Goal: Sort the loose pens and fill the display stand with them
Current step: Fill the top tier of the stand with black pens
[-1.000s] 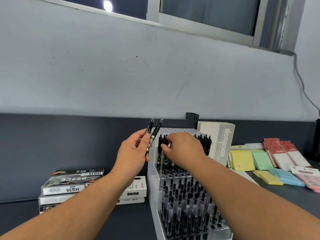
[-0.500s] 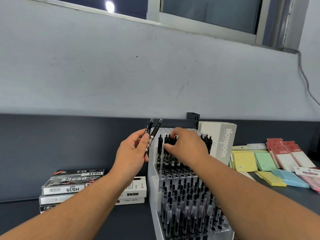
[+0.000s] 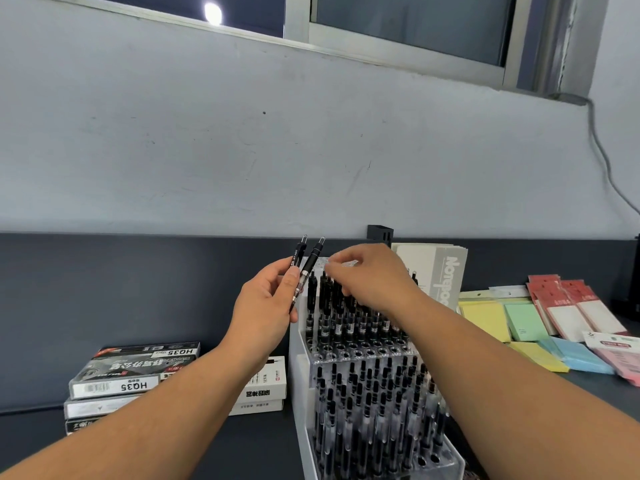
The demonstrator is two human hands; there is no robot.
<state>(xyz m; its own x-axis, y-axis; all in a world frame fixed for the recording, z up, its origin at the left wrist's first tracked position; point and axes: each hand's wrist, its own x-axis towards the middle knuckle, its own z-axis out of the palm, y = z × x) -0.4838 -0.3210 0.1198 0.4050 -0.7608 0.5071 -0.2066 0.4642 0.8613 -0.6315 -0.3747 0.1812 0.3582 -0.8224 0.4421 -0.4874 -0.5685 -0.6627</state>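
My left hand [image 3: 266,303] pinches two black pens [image 3: 306,271] nearly upright between thumb and fingers. Just beside it, my right hand [image 3: 367,280] hovers curled over the top row of the display stand [image 3: 298,375]. Blur hides whether it grips a pen. HQ35 pen boxes [image 3: 135,372] lie below my left hand.

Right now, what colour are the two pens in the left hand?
The pens are black; head view.
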